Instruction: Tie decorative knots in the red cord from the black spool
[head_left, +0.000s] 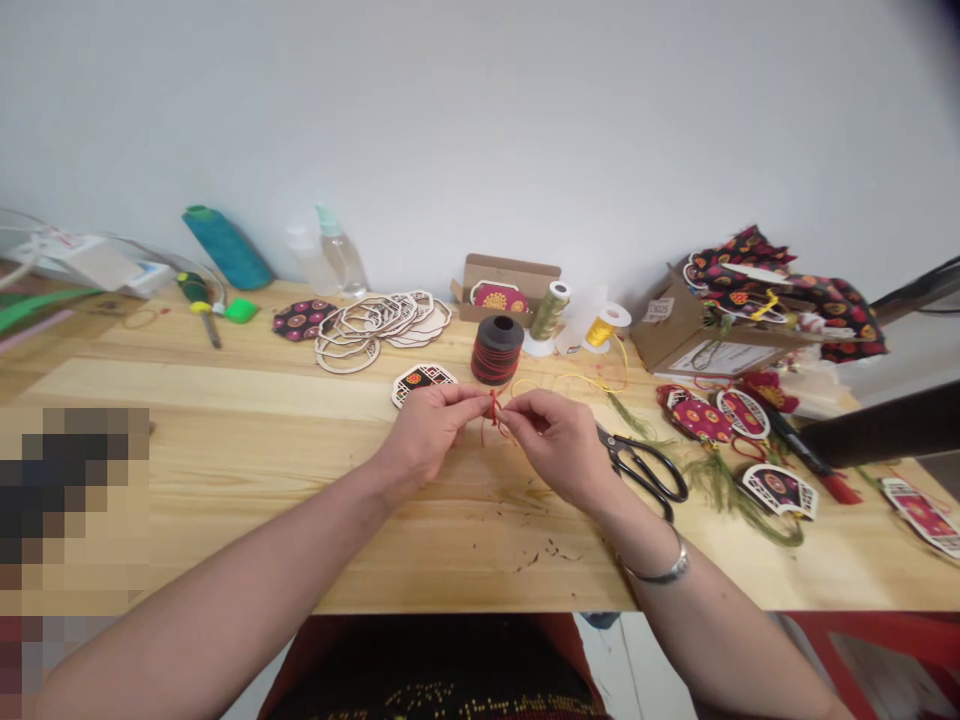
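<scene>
A thin red cord (494, 408) is pinched between the fingertips of both hands above the middle of the wooden table. My left hand (429, 430) grips it from the left, thumb and forefinger pressed together. From the right, my right hand (559, 440) closes on the same cord, partly hiding it. Just behind my left hand lies an ornament piece (421, 381) with a dark patterned face and pale cut-out frame. A dark spool wound with red cord (497, 352) stands beyond the fingertips. Black-handled scissors (649, 470) lie beside my right wrist, their blades mostly hidden.
Pale cut-out frames (375, 330) are piled at the back left, near a screwdriver (197, 300) and a teal thread cone (229, 250). Green (551, 312) and yellow (604, 328) thread spools stand behind. A cardboard box (682, 325), tasselled ornaments (780, 490) and a brush (840, 487) occupy the right.
</scene>
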